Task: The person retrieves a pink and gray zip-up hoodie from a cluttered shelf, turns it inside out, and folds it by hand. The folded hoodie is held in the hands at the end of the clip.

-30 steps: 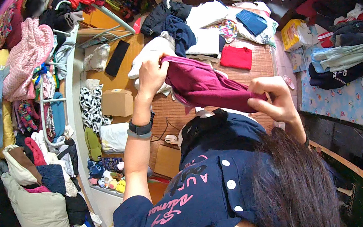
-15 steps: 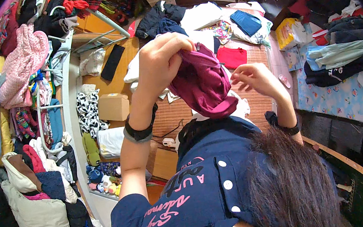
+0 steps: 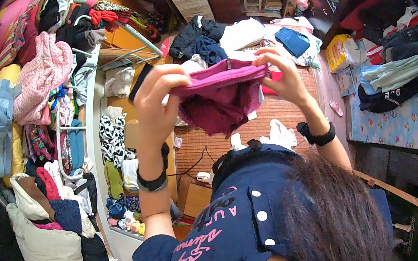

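A magenta cloth piece (image 3: 221, 104) with a zipper along its upper edge hangs in front of me; whether it is a hood or a pouch I cannot tell. My left hand (image 3: 158, 92) pinches one end of the zipper edge. At the opposite end, my right hand (image 3: 282, 75) grips the same edge between thumb and fingers. Stretched nearly level between both hands, the edge lets the cloth sag below. Partly hidden behind my right hand lies a red cloth (image 3: 273, 83).
A heap of clothes, with a dark jacket (image 3: 195, 35) and folded blue cloth (image 3: 292, 40), lies beyond my hands. At left stands a rack with a pink dotted garment (image 3: 44, 79). Folded clothes (image 3: 398, 72) cover a blue patterned surface at right. White cloth (image 3: 280, 134) is on the brown mat.
My right hand, free before, has taken hold of the cloth's zipper edge. My left hand has moved left and slightly down. The cloth is now spread sideways between them.
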A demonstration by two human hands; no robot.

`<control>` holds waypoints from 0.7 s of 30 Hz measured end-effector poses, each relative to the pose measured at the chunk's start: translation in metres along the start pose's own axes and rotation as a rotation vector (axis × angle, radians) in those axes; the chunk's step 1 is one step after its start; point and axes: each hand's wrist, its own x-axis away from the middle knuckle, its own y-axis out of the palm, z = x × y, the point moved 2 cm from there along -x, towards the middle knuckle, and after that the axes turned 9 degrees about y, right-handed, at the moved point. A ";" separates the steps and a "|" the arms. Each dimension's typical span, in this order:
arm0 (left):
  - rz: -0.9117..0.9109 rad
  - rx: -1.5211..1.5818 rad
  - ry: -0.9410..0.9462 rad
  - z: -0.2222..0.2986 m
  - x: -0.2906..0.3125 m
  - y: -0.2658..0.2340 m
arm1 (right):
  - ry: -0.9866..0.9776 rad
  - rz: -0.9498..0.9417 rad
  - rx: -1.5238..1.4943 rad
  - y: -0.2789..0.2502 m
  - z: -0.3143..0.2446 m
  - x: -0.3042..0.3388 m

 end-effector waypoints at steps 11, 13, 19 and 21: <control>-0.307 0.489 -0.427 -0.012 0.135 0.030 | 0.009 -0.141 -0.405 0.003 -0.057 -0.043; -0.287 0.434 -0.478 -0.011 0.143 0.047 | 0.007 -0.162 -0.473 0.002 -0.059 -0.050; -0.086 0.097 -0.063 -0.033 0.101 0.082 | 0.084 -0.168 -0.818 -0.020 -0.069 -0.063; 0.045 0.240 -0.020 -0.045 0.081 0.094 | 0.000 -0.193 -0.945 -0.032 -0.075 -0.064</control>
